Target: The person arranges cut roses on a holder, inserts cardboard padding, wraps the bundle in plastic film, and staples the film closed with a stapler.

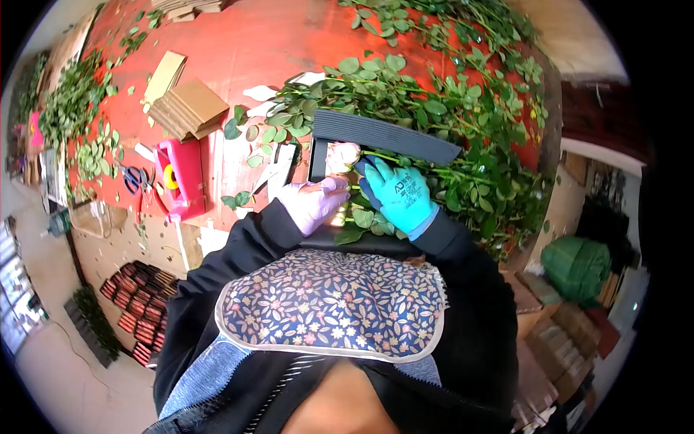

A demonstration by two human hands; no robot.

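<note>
My left hand [312, 205], in a lavender glove, has its fingers curled around a rose head at the black ridged tray. A pale pink rose [343, 156] lies just above those fingers. To its right, my right hand [402, 195], in a teal coated glove, is closed over the rose stems just behind the heads. The far side of the black ridged tray [387, 136] rises behind both hands. Pale petals of another rose [338, 215] show below my left hand. Glove fingers partly hide the stems and the tray's inside.
Leafy rose stems [477, 123] cover the red table's [253, 36] right side. Left of my hands are a pink tape dispenser [184, 181], blue-handled scissors [134, 179], red-handled pruners [150, 195] and cardboard pieces [189, 108]. White-wrapped roses [264, 94] lie beyond the tray.
</note>
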